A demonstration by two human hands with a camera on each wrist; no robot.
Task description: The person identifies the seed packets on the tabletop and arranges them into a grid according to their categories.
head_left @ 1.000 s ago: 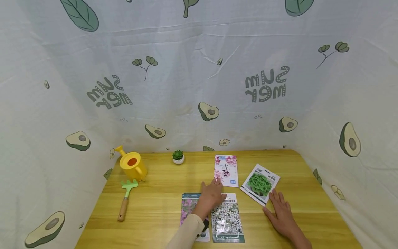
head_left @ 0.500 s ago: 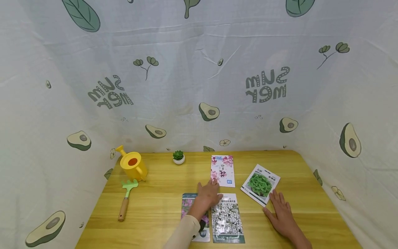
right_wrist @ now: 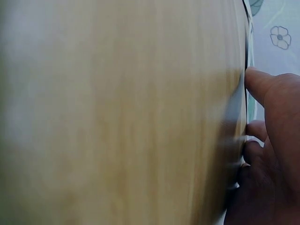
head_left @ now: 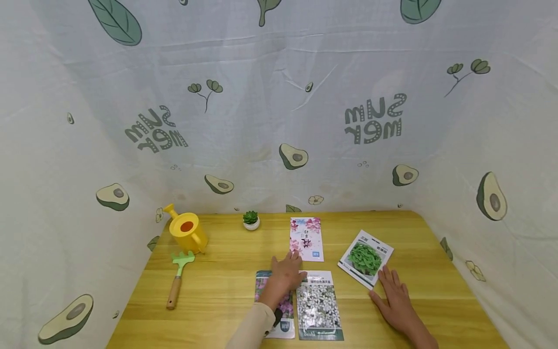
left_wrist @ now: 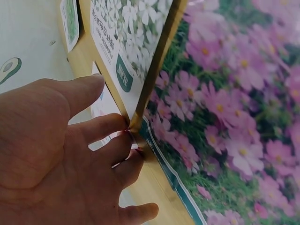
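My left hand [head_left: 285, 274] reaches over two flat seed packets, its fingertips on the lower edge of a pink-blossom seed packet [head_left: 306, 236] near the back of the table. Under that forearm, a purple-flower seed packet [head_left: 286, 310] is partly hidden. Beside it on the right lies a white-flower seed packet [head_left: 319, 305]. In the left wrist view the fingers of the left hand [left_wrist: 70, 154] are spread and slightly bent. At the right, my right hand [head_left: 395, 301] lies with extended fingers touching the lower right edge of a tilted leafy-green seed packet [head_left: 365, 258].
A yellow watering can [head_left: 188, 235] stands at the back left, with a green hand rake [head_left: 178, 276] in front of it. A small potted succulent [head_left: 250, 220] is near the back edge. A printed cloth [head_left: 244, 121] encloses the wooden table [head_left: 209, 310].
The pink-blossom seed packet has slid left along the table under my left fingertips, and the left hand has moved left with it. My right hand has stayed in place.
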